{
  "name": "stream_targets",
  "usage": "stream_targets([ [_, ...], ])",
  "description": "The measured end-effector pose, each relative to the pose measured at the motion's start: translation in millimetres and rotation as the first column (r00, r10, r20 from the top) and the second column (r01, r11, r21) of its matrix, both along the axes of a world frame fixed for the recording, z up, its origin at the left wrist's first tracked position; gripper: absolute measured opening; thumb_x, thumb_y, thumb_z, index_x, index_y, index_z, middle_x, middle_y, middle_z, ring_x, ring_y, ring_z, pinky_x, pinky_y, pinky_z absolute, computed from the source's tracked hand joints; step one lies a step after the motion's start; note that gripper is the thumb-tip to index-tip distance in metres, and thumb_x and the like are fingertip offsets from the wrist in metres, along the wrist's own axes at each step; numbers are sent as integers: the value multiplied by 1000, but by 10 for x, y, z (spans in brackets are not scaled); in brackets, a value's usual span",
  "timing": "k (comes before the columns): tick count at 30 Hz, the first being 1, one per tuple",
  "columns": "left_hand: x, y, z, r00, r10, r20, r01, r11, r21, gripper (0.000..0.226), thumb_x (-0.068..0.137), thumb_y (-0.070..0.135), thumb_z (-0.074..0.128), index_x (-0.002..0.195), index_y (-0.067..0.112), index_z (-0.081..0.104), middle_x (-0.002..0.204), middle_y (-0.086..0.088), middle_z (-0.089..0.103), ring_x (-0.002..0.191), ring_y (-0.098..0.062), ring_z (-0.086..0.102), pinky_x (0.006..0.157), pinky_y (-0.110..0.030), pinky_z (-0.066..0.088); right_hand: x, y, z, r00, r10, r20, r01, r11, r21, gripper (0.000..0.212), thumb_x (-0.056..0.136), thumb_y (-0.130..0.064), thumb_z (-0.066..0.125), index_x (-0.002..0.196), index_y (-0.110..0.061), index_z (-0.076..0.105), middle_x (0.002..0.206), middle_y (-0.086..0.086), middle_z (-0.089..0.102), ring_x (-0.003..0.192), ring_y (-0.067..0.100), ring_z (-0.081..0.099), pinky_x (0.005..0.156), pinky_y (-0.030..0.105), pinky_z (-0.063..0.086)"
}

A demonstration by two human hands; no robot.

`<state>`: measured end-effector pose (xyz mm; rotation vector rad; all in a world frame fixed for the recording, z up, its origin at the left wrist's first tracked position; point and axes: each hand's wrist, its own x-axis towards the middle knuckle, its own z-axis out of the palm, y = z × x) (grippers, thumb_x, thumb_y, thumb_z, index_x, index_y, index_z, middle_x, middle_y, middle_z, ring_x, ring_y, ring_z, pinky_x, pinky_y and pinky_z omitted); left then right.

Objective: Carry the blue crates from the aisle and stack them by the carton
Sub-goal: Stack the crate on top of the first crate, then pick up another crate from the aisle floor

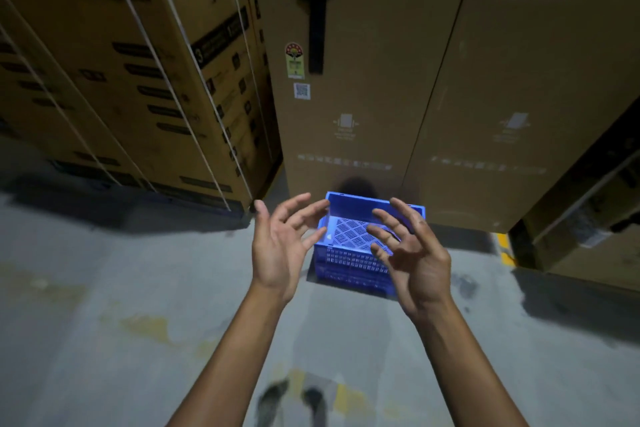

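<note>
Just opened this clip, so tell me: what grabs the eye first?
The bright blue crate on the grey floor at centre, before a tall brown carton. Over it, the left hand and right hand hover open with fingers spread, holding nothing. A strapped Crompton box stands at left.

Both bare forearms (235, 357) reach forward, side by side. The left grip (277, 246) and right grip (412, 253) face each other, palms inward, fingers spread and loosely curled, holding nothing.
</note>
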<state>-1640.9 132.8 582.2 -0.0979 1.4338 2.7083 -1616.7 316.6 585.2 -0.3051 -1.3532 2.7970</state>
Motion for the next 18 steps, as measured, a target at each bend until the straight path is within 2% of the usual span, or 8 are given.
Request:
stream_targets([
  [4,491,96,93,992,26,126,-62,955,289,82,93,70,23,131,4,52,132,-24,59,126,-38,54,109,-57,35,345,134,-17,993,104,60,-88,972,-218,41,92,-39,50,121,-13,63,112,12,67,95,26,61,78,34,43],
  [9,1116,47,221,980,107,168,-170,888,428,75,93,67,33,134,7,50,134,-23,58,126,-41,54,112,-55,33,820,124,56,977,207,53,-175,919,-352,39,91,-40,52,119,-15,61,108,9,66,90,23,61,74,33,44],
  [12,1539,51,332,976,164,144,-208,904,375,66,94,61,38,130,7,51,130,-22,62,123,-40,57,110,-54,37,1209,80,144,971,237,20,-218,919,-329,37,89,-39,54,115,-14,63,105,8,67,87,22,62,75,32,42],
  [14,1873,85,400,966,256,25,-257,962,89,56,94,53,45,121,6,57,121,-17,68,119,-34,61,105,-51,44,1552,24,206,982,185,-39,-186,982,-12,32,84,-35,60,110,-16,66,101,5,71,85,20,64,74,30,43],
  [15,2063,88,402,944,308,-118,-328,912,-247,47,93,49,50,116,10,60,115,-11,71,114,-26,64,101,-47,49,1745,7,220,980,148,-136,-104,952,289,29,83,-32,63,107,-19,67,100,2,72,87,17,65,75,29,46],
  [16,2257,80,359,900,307,-310,-435,690,-578,36,92,43,55,113,15,63,113,-3,71,111,-18,64,97,-40,52,1938,-6,213,953,143,-266,40,814,580,26,82,-31,64,107,-22,66,102,0,71,90,14,66,76,28,49],
  [17,2460,69,315,845,235,-481,-535,394,-747,27,92,38,60,112,20,64,114,4,68,110,-11,61,93,-32,52,2130,-3,184,909,189,-372,188,610,770,25,84,-31,65,107,-24,65,104,-3,68,93,11,65,78,27,50],
  [18,2673,61,292,804,130,-580,-595,202,-778,25,92,33,63,114,21,64,116,6,66,110,-8,57,92,-27,51,2336,-1,171,866,256,-429,287,447,847,25,85,-32,64,109,-24,64,106,-5,65,95,10,63,79,27,50],
])
